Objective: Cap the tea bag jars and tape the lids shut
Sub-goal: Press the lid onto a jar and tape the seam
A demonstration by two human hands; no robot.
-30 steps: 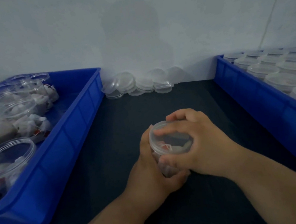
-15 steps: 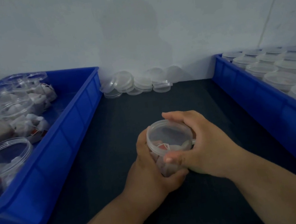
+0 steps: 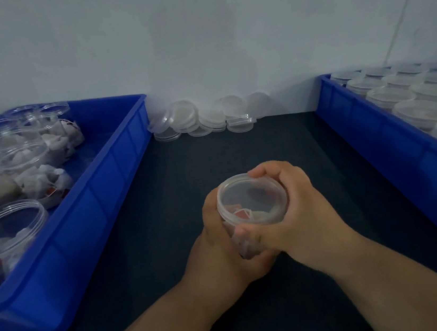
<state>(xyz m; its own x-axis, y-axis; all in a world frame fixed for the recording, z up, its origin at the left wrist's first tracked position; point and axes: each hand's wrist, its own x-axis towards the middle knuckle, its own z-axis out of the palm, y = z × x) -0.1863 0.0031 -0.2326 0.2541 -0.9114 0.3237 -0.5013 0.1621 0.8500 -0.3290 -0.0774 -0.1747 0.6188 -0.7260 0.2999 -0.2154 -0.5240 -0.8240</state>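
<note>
A clear plastic jar (image 3: 246,245) with tea bags inside is held over the dark table, low in the middle of the view. My left hand (image 3: 223,250) wraps around the jar's body from the left and below. A clear lid (image 3: 252,198) sits on the jar's mouth, and my right hand (image 3: 295,210) grips the lid's rim from the right, thumb at the front and fingers curled over the far edge. A red tea bag tag shows through the lid.
A blue bin (image 3: 108,180) on the left holds several open jars of tea bags (image 3: 18,175). A blue bin (image 3: 392,142) on the right holds several capped jars (image 3: 424,110). Loose clear lids (image 3: 205,118) are stacked against the white back wall.
My right hand has slid off the top of the lid to its right rim, turning around it. The jar and my left hand have stayed nearly in place.
</note>
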